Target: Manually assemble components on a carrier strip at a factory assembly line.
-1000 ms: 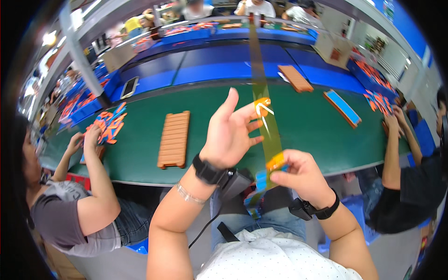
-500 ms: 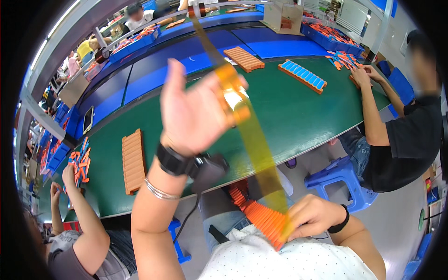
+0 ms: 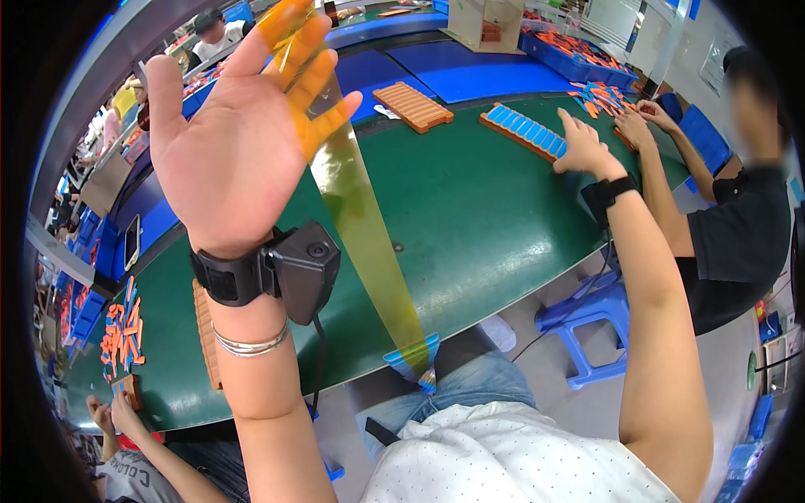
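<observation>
My left hand (image 3: 243, 142) is raised at the upper left, palm toward me, fingers stretched apart. A translucent yellow tape strip (image 3: 360, 226) passes over its fingers, which show through it. The strip slants down to my lap, where thin blue-faced pieces (image 3: 411, 356) cling to its lower end. My right hand (image 3: 587, 151) is open, thumb and fingers spread around the near end of an orange grooved tray (image 3: 495, 119) holding a row of blue pieces. Whether it touches the tray I cannot tell.
Another orange grooved tray (image 3: 412, 106) lies at the back; one more (image 3: 206, 335) is partly behind my left forearm. Co-workers sit at both sides, near piles of orange and blue strips (image 3: 602, 98). A blue stool (image 3: 587, 327) stands right of me. A phone (image 3: 132, 241) leans at left.
My left hand has moved up and left, its fingers now under the tape. My right hand has left the orange stack at my lap and reached the blue-filled tray. Blue faces now show at the tape's lower end.
</observation>
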Demonstrator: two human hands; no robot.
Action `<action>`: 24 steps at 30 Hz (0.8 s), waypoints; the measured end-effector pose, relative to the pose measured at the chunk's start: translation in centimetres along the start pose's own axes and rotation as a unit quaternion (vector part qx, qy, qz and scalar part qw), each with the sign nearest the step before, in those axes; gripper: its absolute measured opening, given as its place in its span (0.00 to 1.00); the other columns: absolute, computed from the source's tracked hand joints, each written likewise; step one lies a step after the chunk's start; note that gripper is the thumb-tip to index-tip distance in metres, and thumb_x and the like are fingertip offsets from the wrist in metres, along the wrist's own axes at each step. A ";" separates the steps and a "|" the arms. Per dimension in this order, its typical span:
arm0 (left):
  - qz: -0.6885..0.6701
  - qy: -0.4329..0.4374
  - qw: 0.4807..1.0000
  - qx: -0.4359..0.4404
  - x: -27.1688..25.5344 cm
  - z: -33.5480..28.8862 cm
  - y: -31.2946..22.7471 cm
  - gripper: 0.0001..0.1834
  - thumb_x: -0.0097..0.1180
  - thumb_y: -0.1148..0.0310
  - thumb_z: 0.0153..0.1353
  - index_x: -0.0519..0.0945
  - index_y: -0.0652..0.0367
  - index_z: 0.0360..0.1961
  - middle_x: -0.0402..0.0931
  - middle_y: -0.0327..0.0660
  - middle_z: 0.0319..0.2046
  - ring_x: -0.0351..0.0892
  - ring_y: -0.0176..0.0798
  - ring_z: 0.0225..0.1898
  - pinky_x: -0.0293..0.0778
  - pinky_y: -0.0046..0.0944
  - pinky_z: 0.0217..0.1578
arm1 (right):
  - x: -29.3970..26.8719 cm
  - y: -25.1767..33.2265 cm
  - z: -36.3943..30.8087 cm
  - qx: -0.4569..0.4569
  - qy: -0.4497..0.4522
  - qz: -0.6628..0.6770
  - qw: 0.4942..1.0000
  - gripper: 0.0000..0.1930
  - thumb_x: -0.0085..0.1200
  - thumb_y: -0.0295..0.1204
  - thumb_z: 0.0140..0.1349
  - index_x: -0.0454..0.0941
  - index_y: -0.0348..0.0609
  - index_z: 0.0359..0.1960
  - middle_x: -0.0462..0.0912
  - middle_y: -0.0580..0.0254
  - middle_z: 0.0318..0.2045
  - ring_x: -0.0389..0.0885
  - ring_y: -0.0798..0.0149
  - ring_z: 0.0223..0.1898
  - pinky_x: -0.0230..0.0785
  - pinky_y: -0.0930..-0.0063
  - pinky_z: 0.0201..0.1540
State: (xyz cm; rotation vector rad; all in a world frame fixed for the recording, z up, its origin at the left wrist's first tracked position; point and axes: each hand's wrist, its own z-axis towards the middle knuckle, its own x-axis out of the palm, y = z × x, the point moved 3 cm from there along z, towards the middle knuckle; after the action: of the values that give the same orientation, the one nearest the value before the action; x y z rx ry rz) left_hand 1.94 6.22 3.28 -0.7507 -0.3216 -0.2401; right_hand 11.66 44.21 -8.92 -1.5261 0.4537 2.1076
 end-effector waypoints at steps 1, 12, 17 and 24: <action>-0.003 0.002 1.000 0.001 -0.2 0.1 0.1 0.44 0.31 0.34 0.64 0.63 0.64 0.63 0.72 0.50 0.53 0.72 0.50 0.55 0.60 0.62 0.58 | 0.9 -2.1 1.2 0.009 0.083 0.116 0.990 0.53 0.66 0.33 0.35 0.52 0.39 0.67 0.74 0.45 0.53 0.73 0.48 0.54 0.66 0.67 0.55; 0.013 -0.005 0.999 -0.031 -1.4 -1.2 -1.7 0.45 0.34 0.35 0.63 0.61 0.70 0.62 0.73 0.51 0.51 0.71 0.47 0.55 0.59 0.57 0.58 | -2.6 5.0 -10.7 -0.111 0.078 0.192 0.972 0.46 0.62 0.35 0.36 0.61 0.30 0.61 0.77 0.39 0.43 0.76 0.43 0.47 0.68 0.62 0.50; 0.046 -0.007 0.998 -0.047 -0.1 -1.7 -3.0 0.42 0.32 0.38 0.65 0.62 0.72 0.60 0.73 0.50 0.49 0.70 0.46 0.53 0.58 0.54 0.57 | -5.8 12.1 -18.1 -0.220 0.036 0.239 0.945 0.46 0.62 0.34 0.33 0.60 0.29 0.60 0.76 0.44 0.36 0.74 0.44 0.39 0.67 0.59 0.44; 0.027 -0.030 0.995 -0.093 -1.5 -2.3 -3.4 0.41 0.31 0.39 0.66 0.63 0.73 0.58 0.72 0.49 0.48 0.69 0.45 0.52 0.58 0.53 0.57 | -7.5 19.2 -17.5 -0.276 0.135 0.248 0.919 0.47 0.67 0.39 0.43 0.56 0.33 0.64 0.80 0.49 0.32 0.79 0.46 0.33 0.71 0.61 0.39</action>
State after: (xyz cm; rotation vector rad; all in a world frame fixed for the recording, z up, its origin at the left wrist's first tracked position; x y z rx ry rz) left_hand -0.09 2.34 3.29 -0.9500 -0.3392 -0.1988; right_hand 16.28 17.60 -7.78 -2.2351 0.3869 2.5661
